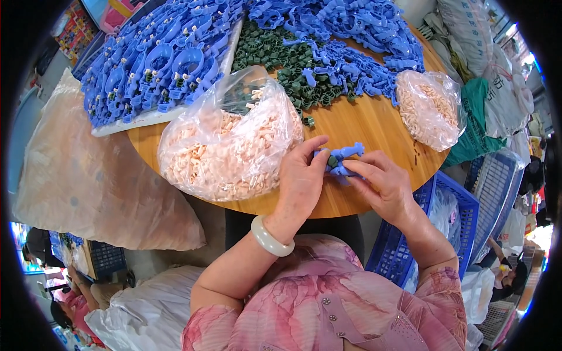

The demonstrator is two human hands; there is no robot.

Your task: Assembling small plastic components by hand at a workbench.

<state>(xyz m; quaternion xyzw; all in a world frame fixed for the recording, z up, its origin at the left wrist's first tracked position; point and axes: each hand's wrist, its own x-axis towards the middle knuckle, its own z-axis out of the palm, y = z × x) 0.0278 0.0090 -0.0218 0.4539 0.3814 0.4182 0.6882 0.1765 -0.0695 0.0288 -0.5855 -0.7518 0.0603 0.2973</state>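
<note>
Over the near edge of the round wooden table, my left hand (304, 175) and my right hand (381, 181) are both closed on a small blue plastic toy piece (348, 153). A dark green part (332, 161) sits against it, close to my left thumb. The fingers of both hands pinch the piece from its two sides and hide some of it. Just left of my left hand rests a clear plastic bag (231, 158) full of small pale pink parts. Beyond my hands lies a heap of dark green parts (275, 55), mixed at its right with blue ones.
A white board (146, 119) at the far left carries rows of blue pieces. Another bag of pale parts (430, 108) lies on the table (374, 123) at right. Blue crates (468, 199) stand at right, a large filled sack (93, 175) at left. Other people are at the lower edges.
</note>
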